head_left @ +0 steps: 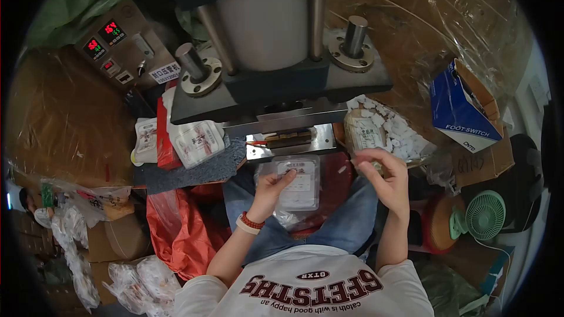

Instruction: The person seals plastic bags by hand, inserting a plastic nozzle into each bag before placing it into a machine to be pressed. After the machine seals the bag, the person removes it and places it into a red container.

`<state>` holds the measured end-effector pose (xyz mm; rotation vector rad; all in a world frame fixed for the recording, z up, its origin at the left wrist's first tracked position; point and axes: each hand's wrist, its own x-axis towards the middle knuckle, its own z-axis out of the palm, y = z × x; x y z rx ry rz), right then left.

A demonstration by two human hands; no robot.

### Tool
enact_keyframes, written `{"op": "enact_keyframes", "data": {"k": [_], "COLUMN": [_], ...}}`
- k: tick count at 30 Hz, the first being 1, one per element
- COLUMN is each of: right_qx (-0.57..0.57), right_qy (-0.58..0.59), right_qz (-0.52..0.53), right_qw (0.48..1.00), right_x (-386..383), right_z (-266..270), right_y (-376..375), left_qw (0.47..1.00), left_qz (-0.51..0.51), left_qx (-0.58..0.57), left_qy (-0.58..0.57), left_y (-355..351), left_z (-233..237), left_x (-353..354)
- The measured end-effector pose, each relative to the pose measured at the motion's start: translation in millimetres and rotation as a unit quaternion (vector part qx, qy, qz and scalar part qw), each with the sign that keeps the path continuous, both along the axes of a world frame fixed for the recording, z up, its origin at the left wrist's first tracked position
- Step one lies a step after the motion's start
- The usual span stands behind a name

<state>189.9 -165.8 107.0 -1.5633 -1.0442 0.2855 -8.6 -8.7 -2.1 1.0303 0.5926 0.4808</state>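
My left hand (274, 190) grips a clear plastic blister pack (305, 199) with a white printed label, thumb on its front, above my lap. To its right, my right hand (388, 181) is raised with curled fingers and a small gap between thumb and forefinger. Nothing clear shows in it. It is just in front of a labelled clear pack (362, 132) and a heap of small white scraps (402, 138). The press's metal plate (320, 141), with a brass-coloured die (288, 138) on it, lies just beyond the left hand's pack.
The press (264, 29) towers ahead, its control box (117, 41) at left. Labelled packs (200, 141) lie on a grey cloth (194, 170). A blue foot switch box (464, 108) and a green fan (485, 215) are at right. A red bag (176, 229) hangs at left.
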Motion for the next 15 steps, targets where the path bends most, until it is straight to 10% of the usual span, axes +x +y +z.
{"op": "enact_keyframes", "data": {"k": [6, 13, 15], "right_qx": [-0.289, -0.488, -0.409], "right_qy": [0.082, -0.068, -0.063], "right_qz": [0.293, 0.205, 0.135], "right_qw": [0.908, 0.846, 0.901], "right_x": [29.5, 22.7, 27.1], "right_z": [-73.5, -300.1, -434.1], "right_y": [-33.5, 46.4, 76.6], "left_qw": [0.986, 0.967, 0.964], "left_qz": [0.083, 0.152, 0.146], "left_qx": [-0.144, -0.197, -0.218], "left_qy": [-0.007, 0.047, 0.053], "left_y": [-0.7, -22.1, -34.5], "left_z": [-23.3, -44.9, -41.1], "left_x": [-64.9, -95.1, -92.3]}}
